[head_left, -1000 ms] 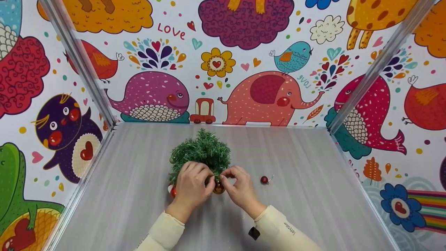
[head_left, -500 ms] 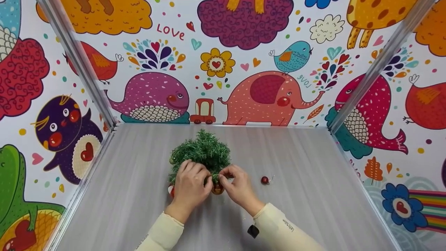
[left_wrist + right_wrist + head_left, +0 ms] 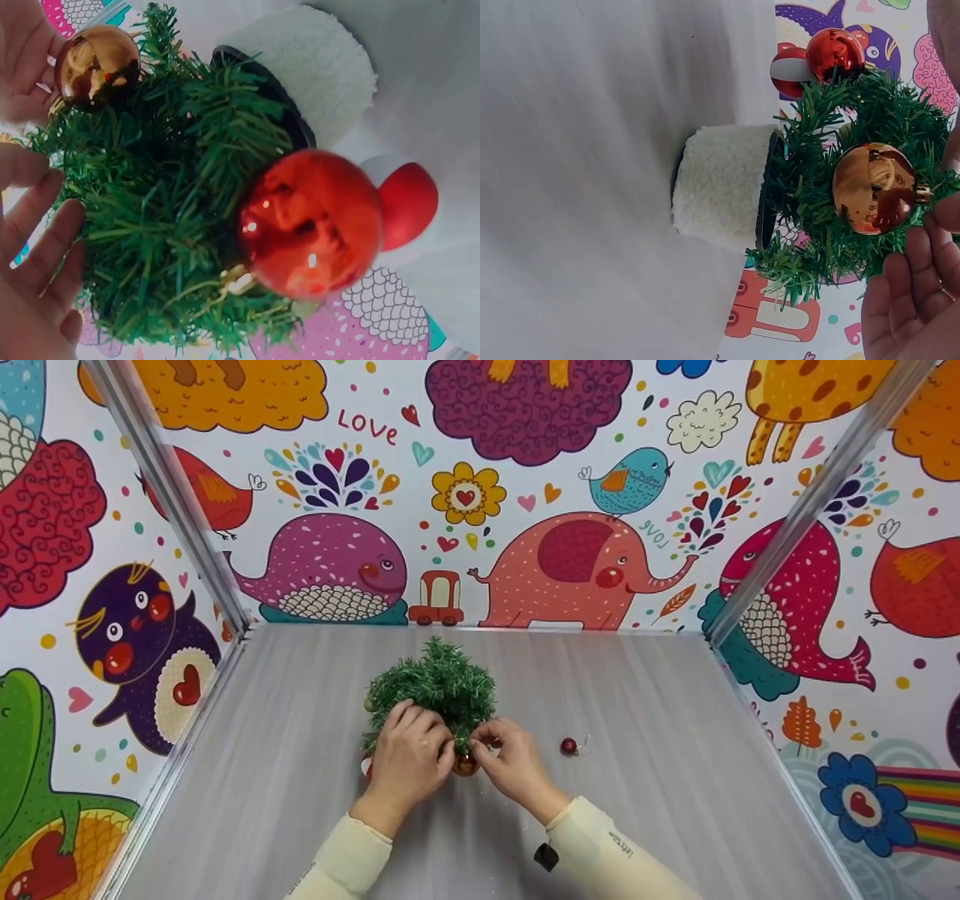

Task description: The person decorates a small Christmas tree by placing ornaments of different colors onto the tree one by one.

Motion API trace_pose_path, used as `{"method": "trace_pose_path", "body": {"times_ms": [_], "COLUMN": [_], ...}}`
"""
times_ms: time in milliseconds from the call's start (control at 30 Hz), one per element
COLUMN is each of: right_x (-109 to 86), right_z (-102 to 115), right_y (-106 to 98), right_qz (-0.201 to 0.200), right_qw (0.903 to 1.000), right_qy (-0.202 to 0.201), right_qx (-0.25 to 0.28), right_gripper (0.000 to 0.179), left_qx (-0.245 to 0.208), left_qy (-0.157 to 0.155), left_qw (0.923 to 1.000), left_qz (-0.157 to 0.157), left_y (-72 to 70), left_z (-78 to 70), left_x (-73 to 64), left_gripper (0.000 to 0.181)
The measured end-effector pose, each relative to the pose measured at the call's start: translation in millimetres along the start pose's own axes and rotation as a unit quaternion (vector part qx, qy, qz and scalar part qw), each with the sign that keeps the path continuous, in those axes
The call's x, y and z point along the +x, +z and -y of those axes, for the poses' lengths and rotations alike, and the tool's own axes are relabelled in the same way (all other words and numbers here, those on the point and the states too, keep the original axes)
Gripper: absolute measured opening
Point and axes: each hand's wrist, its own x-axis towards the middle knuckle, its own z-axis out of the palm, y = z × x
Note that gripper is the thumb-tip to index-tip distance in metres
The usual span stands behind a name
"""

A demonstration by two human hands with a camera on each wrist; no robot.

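Observation:
A small artificial Christmas tree stands on the table in a pot with a fluffy white cover. A shiny gold bauble hangs at its near side, cap toward the fingers. My right hand pinches at the top of this bauble, by its cord. From the other side my left hand brings thumb and forefinger together on a branch tip beside the bauble; its fingertips are partly hidden in the head view. A shiny red bauble and a red-and-white bauble hang on the tree's left side.
To the right of the tree, a small dark red bauble with a cord lies on the grey table. Printed panels with metal corner posts enclose the back and sides.
The left hand has shifted slightly left and the gold bauble has moved a little left and up. The cord stretched between both hands earlier is now barely visible. The dark red bauble stays put.

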Motion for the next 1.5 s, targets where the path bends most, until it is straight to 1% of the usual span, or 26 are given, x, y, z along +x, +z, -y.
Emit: {"method": "trace_pose_path", "body": {"times_ms": [133, 233, 333, 433, 533, 700, 833, 967, 1100, 1167, 1200, 1267, 1333, 1433, 1500], "right_x": [-0.5, -1.8, -2.8, -2.5, -2.2, -3.0, -3.5, -3.5, -5.1, -6.6, -7.4, -9.3, -11.4, -15.7, -19.0], "right_z": [3, 4, 4, 4, 3, 0, -1, -2, -3, -4, -5, -8, -12, -19, -24], "right_y": [-1, -1, -2, -1, -1, -1, -1, -3, -4, -5, -5, -7, -9, -12, -14], "right_qz": [0.004, 0.009, 0.011, 0.003, -0.004, -0.002, -0.005, -0.013, -0.010, -0.009, -0.010, -0.012, -0.015, -0.016, -0.011], "right_qw": [1.0000, 0.9999, 0.9998, 0.9996, 0.9994, 0.9997, 0.9995, 0.9992, 0.9993, 0.9994, 0.9994, 0.9992, 0.9987, 0.9974, 0.9964], "right_qy": [0.002, -0.004, -0.014, -0.027, -0.033, -0.026, -0.030, -0.037, -0.035, -0.032, -0.032, -0.034, -0.039, -0.042, -0.035], "right_qx": [0.008, 0.004, -0.002, 0.001, 0.004, -0.001, -0.003, 0.000, -0.005, -0.007, -0.009, -0.017, -0.029, -0.055, -0.076], "right_gripper": [0.011, 0.010, 0.009, 0.009, 0.010, 0.010, 0.010, 0.009, 0.007, 0.007, 0.008, 0.009, 0.012, 0.015, 0.017], "left_qx": [-0.004, -0.011, -0.016, -0.017, -0.013, -0.011, -0.013, -0.010, -0.012, -0.013, -0.011, -0.006, -0.003, 0.006, 0.010], "left_qy": [0.007, 0.009, 0.006, 0.009, 0.010, 0.017, 0.017, 0.017, 0.014, 0.006, 0.001, -0.015, -0.036, -0.076, -0.109], "left_qw": [0.9999, 0.9997, 0.9997, 0.9997, 0.9997, 0.9996, 0.9996, 0.9997, 0.9996, 0.9991, 0.9987, 0.9979, 0.9970, 0.9957, 0.9937], "left_qz": [0.012, 0.020, 0.020, 0.014, 0.015, 0.019, 0.020, 0.013, -0.019, -0.040, -0.049, -0.063, -0.068, -0.052, -0.027], "left_y": [-3.4, -5.9, -7.1, -6.4, -6.1, -6.2, -7.3, -8.3, -9.6, -10.0, -10.2, -10.1, -9.7, -8.8, -8.6], "left_z": [1.8, 1.8, 1.3, 1.6, 1.7, 1.5, 0.6, -0.7, -2.0, -2.3, -2.6, -3.2, -3.9, -5.5, -6.9], "left_x": [0.7, 1.1, 1.1, 0.4, -0.4, -2.4, -3.0, -3.4, -4.3, -4.6, -4.5, -4.3, -4.2, -4.2, -4.9], "left_gripper": [0.007, 0.009, 0.011, 0.011, 0.011, 0.008, 0.007, 0.008, 0.009, 0.017, 0.024, 0.042, 0.065, 0.099, 0.113]}}
